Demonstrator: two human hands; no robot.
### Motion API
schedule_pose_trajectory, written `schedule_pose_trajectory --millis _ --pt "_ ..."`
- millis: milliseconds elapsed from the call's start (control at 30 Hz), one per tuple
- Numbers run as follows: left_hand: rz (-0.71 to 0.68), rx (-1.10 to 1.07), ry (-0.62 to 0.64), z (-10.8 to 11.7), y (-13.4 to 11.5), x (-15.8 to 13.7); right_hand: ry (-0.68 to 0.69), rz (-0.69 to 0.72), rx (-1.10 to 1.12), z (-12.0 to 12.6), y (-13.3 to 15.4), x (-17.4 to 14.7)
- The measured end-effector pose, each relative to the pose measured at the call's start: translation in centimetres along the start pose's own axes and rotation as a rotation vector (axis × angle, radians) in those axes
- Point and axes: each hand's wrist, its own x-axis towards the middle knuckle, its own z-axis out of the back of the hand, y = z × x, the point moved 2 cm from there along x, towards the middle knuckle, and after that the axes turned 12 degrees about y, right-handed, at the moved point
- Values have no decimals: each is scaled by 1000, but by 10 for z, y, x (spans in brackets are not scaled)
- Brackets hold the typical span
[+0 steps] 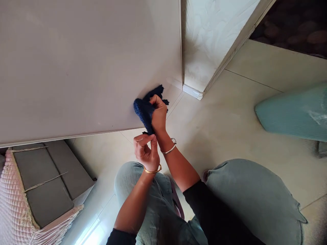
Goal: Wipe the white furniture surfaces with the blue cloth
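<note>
A dark blue fuzzy cloth (143, 110) with ragged edges is bunched up near the lower corner of a large pale, smooth panel (84, 75). My right hand (159, 115) is closed around the cloth's upper part, its fingers curled into the fabric. Just below, my left hand (146, 151) pinches the cloth's lower tip between thumb and fingers. Part of the cloth lies against or very close to the panel; I cannot tell whether it touches.
A textured white wall end (212, 41) with a baseboard stands right of the panel. At lower left is a grey piece of furniture (48, 180) under a pink quilted cover (15, 200). A teal ribbed object (293, 112) lies at right on the tiled floor (230, 119).
</note>
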Motion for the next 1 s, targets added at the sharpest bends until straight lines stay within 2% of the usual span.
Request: schedule_pose_trajectory --millis 100,133,267,400,567,700,833,1000 --pt "55 0 65 -4 -2 1 -33 -165 35 5 -4 1" --pt "57 3 72 -6 -4 1 -37 -178 33 6 -4 2" --pt "47 -33 19 -4 -9 2 34 -42 -18 5 -2 4" --pt "70 -15 57 -5 -12 2 4 -139 2 5 -6 2" --pt "48 -3 21 -5 -14 2 22 -13 18 3 1 3" --pt "75 -16 43 -5 -14 3 -8 -125 -8 0 8 4" --pt "61 -22 -1 -2 -15 4 32 -5 -50 0 9 3" --pt "107 12 44 0 -17 5 8 -153 -34 2 -3 -4"
